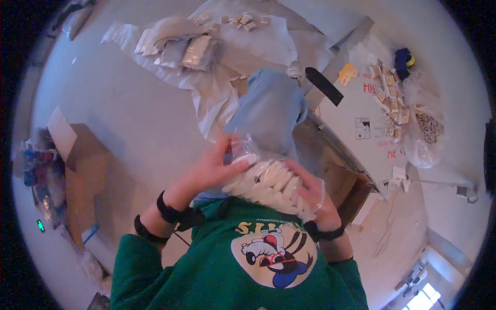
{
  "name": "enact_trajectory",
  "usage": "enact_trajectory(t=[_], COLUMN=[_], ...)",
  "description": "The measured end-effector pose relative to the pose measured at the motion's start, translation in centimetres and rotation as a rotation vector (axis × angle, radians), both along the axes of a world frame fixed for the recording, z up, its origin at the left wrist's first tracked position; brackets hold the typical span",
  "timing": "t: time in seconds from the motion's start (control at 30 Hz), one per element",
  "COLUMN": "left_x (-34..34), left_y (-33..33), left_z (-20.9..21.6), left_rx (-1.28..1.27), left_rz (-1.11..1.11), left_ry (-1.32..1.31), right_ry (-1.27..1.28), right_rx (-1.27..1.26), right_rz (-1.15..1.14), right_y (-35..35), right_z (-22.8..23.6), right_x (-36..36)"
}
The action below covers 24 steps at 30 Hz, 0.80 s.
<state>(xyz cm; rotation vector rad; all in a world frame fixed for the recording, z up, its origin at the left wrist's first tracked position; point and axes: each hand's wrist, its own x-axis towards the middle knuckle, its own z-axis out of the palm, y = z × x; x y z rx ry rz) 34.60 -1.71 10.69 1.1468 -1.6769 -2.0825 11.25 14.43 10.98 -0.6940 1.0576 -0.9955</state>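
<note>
A clear plastic bag [269, 182] packed with several slender white pieces rests against my lap and the front of my green shirt. My left hand [217, 164] pinches the bag's upper left edge, thumb lying across the plastic and fingers partly behind it. At the bag's right side, my right hand [316, 197] holds the plastic, its fingers curled along the edge and partly seen through the film. What exactly the white pieces are cannot be made out.
Filled white bags [199, 50] lie on crumpled sheeting ahead. To the right, a printed white board [364, 126] carries small boxed packets [391, 95], an orange piece [347, 73] and a bag of brown bits [429, 128]. An open cardboard box [85, 175] stands left.
</note>
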Motion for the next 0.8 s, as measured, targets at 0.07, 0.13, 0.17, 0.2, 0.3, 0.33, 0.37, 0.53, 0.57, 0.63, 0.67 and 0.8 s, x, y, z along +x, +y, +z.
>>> enact_trajectory(t=[0.07,0.13,0.17,0.2,0.3,0.33,0.37,0.53,0.57,0.63,0.67,0.8], left_x=[-0.8,-2.0,-2.9,-4.0,-8.7,-10.8,-13.1,-24.7,-26.7,-30.5,-32.2,-34.4], left_y=[0.1,0.0,-0.2,-0.3,-0.8,-1.1,-1.5,-2.3,-2.1,-1.6,-0.8,-2.4], left_z=[1.8,2.5,2.1,1.3,0.8,0.6,0.1,-5.2,-7.3,-11.9,-12.9,-21.5], left_rx=[-0.102,-0.1,-0.109,-0.02,0.101,0.146,0.132,0.008,0.007,0.134,0.134,0.22], left_rz=[-0.15,-0.148,-0.168,-0.142,-0.117,-0.084,-0.123,-0.322,-0.348,-0.284,-0.307,-0.126], left_ry=[0.007,-0.043,-0.035,-0.054,0.015,0.096,0.117,0.197,0.211,0.014,0.025,0.04], right_ry=[-0.062,-0.022,-0.015,0.073,0.092,0.015,0.037,0.34,0.42,0.611,0.788,1.012], right_rx=[0.004,0.003,-0.007,0.008,-0.04,-0.104,-0.126,-0.085,-0.061,-0.091,-0.11,0.098], right_rz=[-0.082,-0.148,-0.169,-0.229,-0.443,-0.557,-0.592,-0.697,-0.721,-0.676,-0.607,-0.395], right_y=[0.1,-0.1,0.0,0.0,0.7,0.8,1.0,2.8,3.0,2.9,2.8,-4.1], right_z=[0.6,1.8,1.6,1.2,0.9,0.8,0.2,-2.4,-2.2,-3.0,-3.0,1.1], right_x=[-0.2,-0.4,-0.8,-1.3,-3.6,-4.8,-6.4,-14.7,-16.3,-20.0,-21.9,-23.9])
